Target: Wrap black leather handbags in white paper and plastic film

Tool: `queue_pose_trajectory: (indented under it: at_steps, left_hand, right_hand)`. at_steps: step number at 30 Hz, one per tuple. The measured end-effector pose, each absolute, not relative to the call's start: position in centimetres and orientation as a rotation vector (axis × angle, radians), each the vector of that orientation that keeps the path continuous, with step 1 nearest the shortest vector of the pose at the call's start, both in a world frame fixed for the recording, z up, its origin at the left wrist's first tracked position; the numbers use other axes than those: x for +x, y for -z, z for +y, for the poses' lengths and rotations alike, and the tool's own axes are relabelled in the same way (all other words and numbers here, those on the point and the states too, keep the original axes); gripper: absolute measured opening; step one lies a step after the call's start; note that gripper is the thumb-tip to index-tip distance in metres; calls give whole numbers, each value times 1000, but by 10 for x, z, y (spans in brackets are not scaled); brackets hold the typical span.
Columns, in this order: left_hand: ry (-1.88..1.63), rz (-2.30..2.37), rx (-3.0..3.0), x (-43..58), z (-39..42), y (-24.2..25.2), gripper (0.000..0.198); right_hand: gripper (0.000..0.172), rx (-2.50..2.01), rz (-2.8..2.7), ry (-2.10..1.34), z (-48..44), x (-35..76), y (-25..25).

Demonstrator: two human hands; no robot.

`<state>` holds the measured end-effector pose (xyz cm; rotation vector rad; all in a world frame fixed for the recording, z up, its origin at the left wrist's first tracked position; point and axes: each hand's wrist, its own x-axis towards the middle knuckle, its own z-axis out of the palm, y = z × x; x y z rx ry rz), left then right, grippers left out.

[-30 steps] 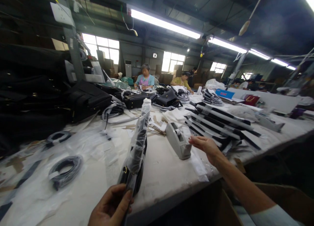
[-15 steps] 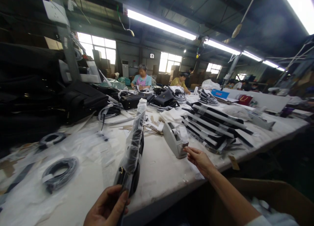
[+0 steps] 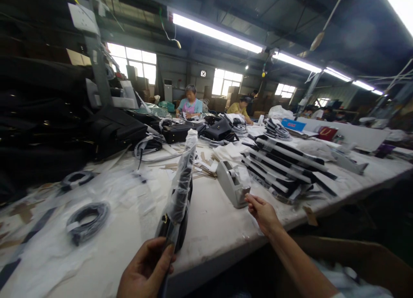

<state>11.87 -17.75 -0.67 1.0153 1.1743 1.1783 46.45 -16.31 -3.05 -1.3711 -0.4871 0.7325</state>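
Observation:
My left hand pinches the lower end of a black strap wrapped in clear plastic, which stands upright above the table with black material and a gold-coloured metal fitting at its lower part. My right hand has its fingers pressed together at the front edge of a grey tape dispenser. What those fingertips hold is too small to make out. A coiled, wrapped strap lies on the white table to the left.
Black bags are heaped at the left. Behind the dispenser lies a stack of black pieces with white wrapping. An open cardboard box is below the table's right edge. Two people sit across the table.
The view has shifted slightly, so most things appear a little further right. My left hand still holds the wrapped piece, and my right hand stays at the dispenser's front edge.

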Motion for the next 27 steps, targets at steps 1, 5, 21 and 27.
queue_pose_trajectory:
  at_steps: [1,5,21,27]
  left_hand:
    - [-1212,1172,991,121,-179,7,55]
    - [-1253,1148,957,125,-182,8,53]
    - [-1237,990,1202,120,-174,19,33]
    - [-1304,982,1316,118,-175,14,24]
  right_hand:
    - [37,-1373,-476,-736,-164,464,32]
    - [38,-1403,-487,-769,-175,446,38]
    - [38,-1309,-1403,-1075,-191,263,-39]
    - [40,-1578,-1415,-879,-177,250,-43]
